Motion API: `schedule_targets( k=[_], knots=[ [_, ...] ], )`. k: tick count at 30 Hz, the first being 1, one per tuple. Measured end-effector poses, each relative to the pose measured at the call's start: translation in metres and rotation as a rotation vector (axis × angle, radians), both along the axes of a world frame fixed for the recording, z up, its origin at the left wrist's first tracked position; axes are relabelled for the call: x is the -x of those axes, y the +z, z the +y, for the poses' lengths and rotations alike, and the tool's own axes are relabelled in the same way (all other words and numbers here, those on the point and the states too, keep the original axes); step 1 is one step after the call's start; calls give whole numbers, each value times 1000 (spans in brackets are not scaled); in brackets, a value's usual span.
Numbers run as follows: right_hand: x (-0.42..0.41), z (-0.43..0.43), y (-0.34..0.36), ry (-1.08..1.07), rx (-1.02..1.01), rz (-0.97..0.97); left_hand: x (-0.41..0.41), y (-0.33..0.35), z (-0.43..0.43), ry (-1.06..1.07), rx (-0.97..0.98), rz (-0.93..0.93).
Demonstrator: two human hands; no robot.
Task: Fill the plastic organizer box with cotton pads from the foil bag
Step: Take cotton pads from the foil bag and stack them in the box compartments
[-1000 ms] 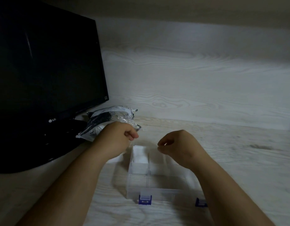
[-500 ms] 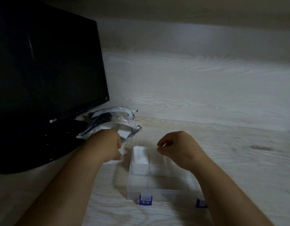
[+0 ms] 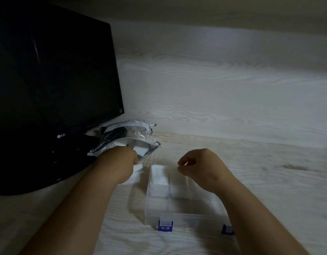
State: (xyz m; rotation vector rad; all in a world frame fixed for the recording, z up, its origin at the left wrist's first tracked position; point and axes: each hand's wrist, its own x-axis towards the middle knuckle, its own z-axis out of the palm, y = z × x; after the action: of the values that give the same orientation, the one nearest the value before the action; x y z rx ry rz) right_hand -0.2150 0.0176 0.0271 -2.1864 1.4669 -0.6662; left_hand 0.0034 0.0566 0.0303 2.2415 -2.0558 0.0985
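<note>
The clear plastic organizer box (image 3: pixel 181 216), with blue latches, sits on the desk in front of me. White cotton pads (image 3: pixel 159 174) fill its far left compartment; the other compartments look bare. The crinkled foil bag (image 3: pixel 127 135) lies behind and to the left, its mouth showing white pads (image 3: pixel 140 150). My left hand (image 3: pixel 118 165) is at the bag's mouth with its fingertips hidden. A loose pad (image 3: pixel 136 174) lies under its fingers. My right hand (image 3: pixel 201 168) hovers over the box's far edge, thumb and forefinger pinching the faint upper edge of the clear lid.
A black monitor (image 3: pixel 48 80) on a wide stand (image 3: pixel 39 173) fills the left side, right behind the foil bag. A pale wood-grain wall (image 3: pixel 223 89) rises behind the desk. The wood-grain desk (image 3: pixel 278 181) stretches to the right of the box.
My left hand has moved from beside the box's far left corner back and left to the foil bag's mouth. My right hand has stayed in place.
</note>
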Motion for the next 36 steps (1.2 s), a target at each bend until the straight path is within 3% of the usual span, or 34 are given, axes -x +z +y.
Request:
schedule_targets(
  k=[13,20,24,27,30,36],
  knots=[
    [0,0,0,-4,-1,1,3,2,2,68,-23,36],
    [0,-1,0,-15,20,-18,2,-1,-3,119,236,178],
    [1,0,3,-34,22,-33,7,-1,-6,79,462,374],
    [4,0,6,-56,11,-87,15,1,-9,44,572,638],
    [6,0,9,-81,1,-158,27,0,-13,-17,532,898],
    [6,1,12,-95,-88,-329,51,-6,-13,-93,450,1056]
  ],
)
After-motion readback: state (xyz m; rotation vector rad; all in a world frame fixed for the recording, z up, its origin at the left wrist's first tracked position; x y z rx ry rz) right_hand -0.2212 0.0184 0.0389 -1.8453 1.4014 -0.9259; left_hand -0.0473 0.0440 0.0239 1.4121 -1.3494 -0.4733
